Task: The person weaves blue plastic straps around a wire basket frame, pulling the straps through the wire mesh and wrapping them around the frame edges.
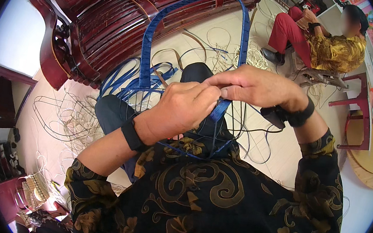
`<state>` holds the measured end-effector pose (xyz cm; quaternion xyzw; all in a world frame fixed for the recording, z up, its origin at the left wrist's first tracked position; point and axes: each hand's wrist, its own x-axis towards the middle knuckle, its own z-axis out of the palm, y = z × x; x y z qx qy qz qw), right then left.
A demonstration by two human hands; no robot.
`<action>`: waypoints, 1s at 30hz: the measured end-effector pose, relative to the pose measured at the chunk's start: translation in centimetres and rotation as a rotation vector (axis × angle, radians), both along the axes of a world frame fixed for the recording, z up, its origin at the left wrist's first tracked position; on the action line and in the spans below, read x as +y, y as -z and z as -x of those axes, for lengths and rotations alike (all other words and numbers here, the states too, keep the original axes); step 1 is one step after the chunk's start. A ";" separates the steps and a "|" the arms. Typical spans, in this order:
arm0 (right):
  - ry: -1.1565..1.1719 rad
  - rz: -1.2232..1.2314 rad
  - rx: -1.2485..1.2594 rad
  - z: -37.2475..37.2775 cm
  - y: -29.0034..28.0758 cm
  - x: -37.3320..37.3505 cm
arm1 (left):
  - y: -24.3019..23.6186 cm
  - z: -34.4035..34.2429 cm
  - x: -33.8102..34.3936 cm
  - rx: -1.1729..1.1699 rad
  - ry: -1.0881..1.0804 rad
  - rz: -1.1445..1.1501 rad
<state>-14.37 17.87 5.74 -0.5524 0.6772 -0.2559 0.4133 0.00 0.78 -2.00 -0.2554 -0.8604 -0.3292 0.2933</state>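
Big glossy dark-red wooden settee (107,30) over here, pretty fancy. Off to the right, someone (338,52) in red trousers (289,33) is perched on a low stool (320,75).

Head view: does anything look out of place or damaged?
The floor stands out: wiry strands lie in a loose tangle at left, and blue strips sprawl beside the slatted bench, looking untidy. The arched blue handle shows no visible damage.
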 end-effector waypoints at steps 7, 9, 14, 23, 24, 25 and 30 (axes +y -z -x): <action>0.151 0.546 0.427 -3.1 2.3 3.8 | -0.4 0.2 0.1 -0.106 0.027 -0.098; 0.202 0.514 0.718 -4.1 2.2 4.3 | -0.6 0.2 0.1 -0.125 0.034 -0.115; 0.215 0.463 0.710 -8.9 -1.0 4.8 | -0.3 0.1 0.1 -0.121 0.036 -0.099; 0.542 0.325 0.268 -10.2 0.5 4.9 | -0.2 -0.1 0.1 -0.078 0.044 -0.136; 0.545 0.253 0.260 -10.1 0.9 4.9 | -0.3 -0.2 0.1 -0.080 0.049 -0.120; 0.613 0.234 0.262 -10.2 1.2 4.8 | -0.4 -0.2 0.1 -0.074 0.037 -0.106; 0.695 0.399 0.483 -9.0 2.5 4.0 | -0.2 -0.4 0.2 -0.086 0.003 -0.114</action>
